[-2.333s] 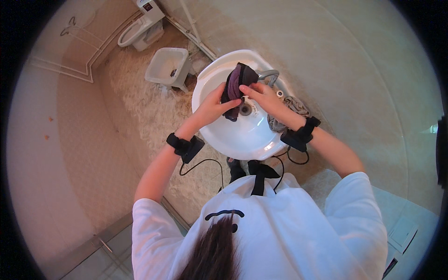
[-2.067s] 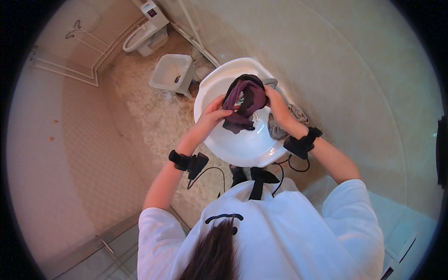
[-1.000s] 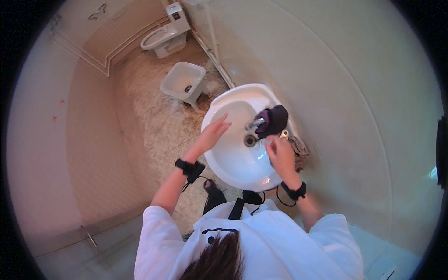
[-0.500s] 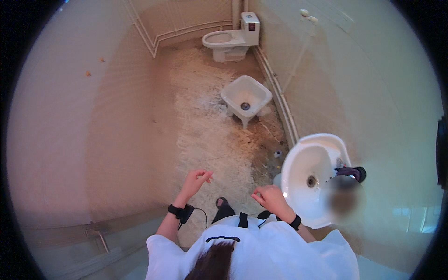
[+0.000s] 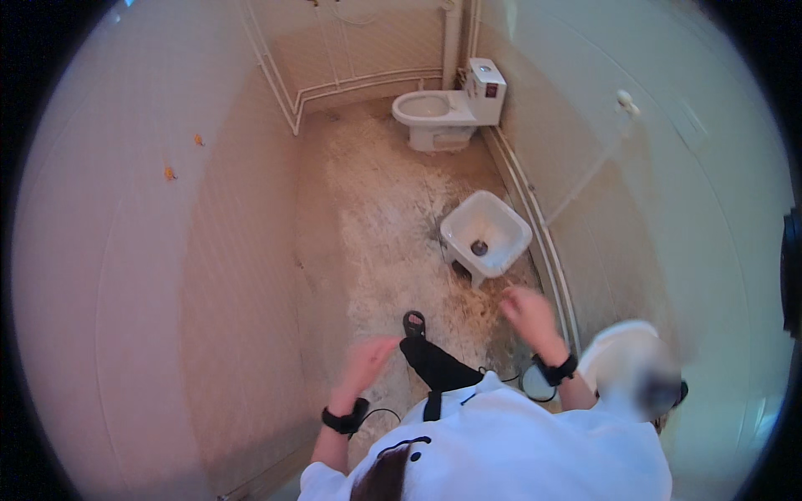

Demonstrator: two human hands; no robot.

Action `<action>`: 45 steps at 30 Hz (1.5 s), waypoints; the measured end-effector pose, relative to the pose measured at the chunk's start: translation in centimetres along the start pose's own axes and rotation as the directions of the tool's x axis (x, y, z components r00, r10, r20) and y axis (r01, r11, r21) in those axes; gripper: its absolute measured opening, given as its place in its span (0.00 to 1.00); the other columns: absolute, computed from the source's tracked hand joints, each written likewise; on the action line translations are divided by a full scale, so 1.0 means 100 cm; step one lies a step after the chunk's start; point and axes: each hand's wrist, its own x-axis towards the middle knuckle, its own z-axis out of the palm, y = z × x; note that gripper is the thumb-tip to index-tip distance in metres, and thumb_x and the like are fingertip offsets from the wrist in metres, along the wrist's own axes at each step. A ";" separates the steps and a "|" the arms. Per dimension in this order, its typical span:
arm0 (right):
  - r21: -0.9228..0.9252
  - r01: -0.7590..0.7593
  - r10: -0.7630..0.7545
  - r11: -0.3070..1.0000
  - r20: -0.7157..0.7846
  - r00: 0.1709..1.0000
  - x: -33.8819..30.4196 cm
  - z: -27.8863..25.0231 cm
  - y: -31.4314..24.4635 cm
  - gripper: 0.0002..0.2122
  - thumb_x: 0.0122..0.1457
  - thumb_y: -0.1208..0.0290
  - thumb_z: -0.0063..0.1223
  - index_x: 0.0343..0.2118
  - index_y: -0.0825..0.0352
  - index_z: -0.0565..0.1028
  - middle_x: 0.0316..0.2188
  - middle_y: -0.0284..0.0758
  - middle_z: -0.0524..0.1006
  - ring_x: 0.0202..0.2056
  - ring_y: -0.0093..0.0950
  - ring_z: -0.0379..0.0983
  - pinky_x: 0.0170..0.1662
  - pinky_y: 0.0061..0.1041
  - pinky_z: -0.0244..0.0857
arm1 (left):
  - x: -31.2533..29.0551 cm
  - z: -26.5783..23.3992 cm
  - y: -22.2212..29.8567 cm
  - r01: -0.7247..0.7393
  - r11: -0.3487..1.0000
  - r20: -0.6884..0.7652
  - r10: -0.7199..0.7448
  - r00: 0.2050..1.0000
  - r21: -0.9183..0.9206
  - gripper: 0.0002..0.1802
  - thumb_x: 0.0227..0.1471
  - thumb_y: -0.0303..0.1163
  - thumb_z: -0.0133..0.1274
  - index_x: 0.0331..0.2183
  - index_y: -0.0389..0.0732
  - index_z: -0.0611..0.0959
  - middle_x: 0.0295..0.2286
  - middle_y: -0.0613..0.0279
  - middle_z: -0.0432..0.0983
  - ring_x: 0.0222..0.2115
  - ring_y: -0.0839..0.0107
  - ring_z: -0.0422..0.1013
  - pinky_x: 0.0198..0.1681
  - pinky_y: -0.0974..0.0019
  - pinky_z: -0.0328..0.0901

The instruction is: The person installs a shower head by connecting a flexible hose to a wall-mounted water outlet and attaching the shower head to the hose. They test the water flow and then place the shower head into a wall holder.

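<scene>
My left hand [image 5: 370, 361] hangs in front of me over the floor, beside my black trouser leg; motion smears its fingers. My right hand [image 5: 528, 316] is raised a little farther forward, just below the white square mop basin [image 5: 505, 265] in the picture, apart from it. Its fingers look bent but are blurred too. No object shows in either hand. Both wrists carry black bands, the left one [image 5: 346, 416] with a cable. A dark sandal [image 5: 414, 324] is on my forward foot.
A white toilet [image 5: 443, 113] stands at the far end against the right wall. White pipes [image 5: 547, 242] run along that wall's base. At my right is a white washbasin [image 5: 614, 346], partly blurred. The stained floor [image 5: 376, 217] lies between close walls on both sides.
The washbasin has slid toward the lower right of the view, and the mop basin and toilet sit lower and farther right. One foot has come forward. My right hand has moved up and right.
</scene>
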 end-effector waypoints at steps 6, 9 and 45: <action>0.221 0.376 -0.429 0.900 0.293 0.855 0.181 0.072 -0.021 0.07 0.49 0.69 0.47 0.27 0.65 0.73 0.23 0.41 0.72 0.23 0.38 0.69 0.26 0.32 0.62 | 0.098 -0.126 -0.063 0.255 0.962 -0.588 -0.261 0.766 -0.095 0.14 0.50 0.34 0.40 0.32 0.37 0.77 0.28 0.50 0.72 0.30 0.57 0.69 0.33 0.63 0.62; 0.230 0.357 -0.373 0.905 0.027 0.927 0.280 0.065 -0.033 0.06 0.48 0.70 0.47 0.26 0.65 0.73 0.22 0.41 0.72 0.25 0.37 0.69 0.27 0.33 0.62 | 0.144 -0.166 -0.047 0.441 0.898 -0.571 -0.360 0.738 0.004 0.14 0.49 0.35 0.41 0.33 0.38 0.77 0.27 0.50 0.73 0.28 0.58 0.70 0.32 0.63 0.63; 0.052 -0.149 0.137 0.987 0.184 0.973 1.123 0.199 0.149 0.12 0.51 0.62 0.43 0.32 0.63 0.72 0.27 0.37 0.75 0.31 0.36 0.71 0.34 0.32 0.64 | 1.111 -0.506 -0.203 -0.216 0.892 -0.172 0.303 0.937 0.398 0.10 0.47 0.34 0.46 0.30 0.40 0.78 0.25 0.53 0.73 0.27 0.57 0.70 0.29 0.62 0.64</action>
